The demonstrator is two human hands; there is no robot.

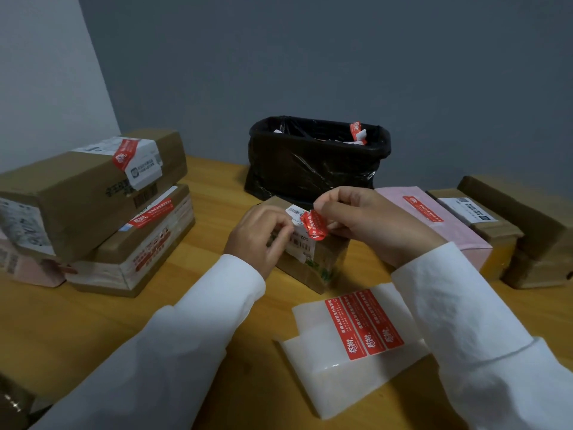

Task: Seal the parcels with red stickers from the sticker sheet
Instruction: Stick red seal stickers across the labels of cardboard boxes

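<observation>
Landmark: the black bin-bag-lined waste bin (316, 156) at the back of the wooden table (93, 330).

Left of the bin: stack of brown cardboard parcels (93, 200), the top two each already carrying a red strip sticker. Right of the bin: pink flat parcel (434, 221), stickered; beyond it brown cardboard boxes (508, 231), no red strip that I can see on them.

In front of the bin: small brown cardboard parcel with white label (310, 259), the one in work. Nearer me than that: white backing sheet with three red stickers (362, 324) left on it.

My left hand (260, 240) rests curled on the small parcel's top edge, steadying it. My right hand (366, 221) pinches a crumpled red sticker (314, 225) over that edge; not yet pressed flat.

Judgement: several sealed, one under way, right-hand boxes likely pending.
</observation>
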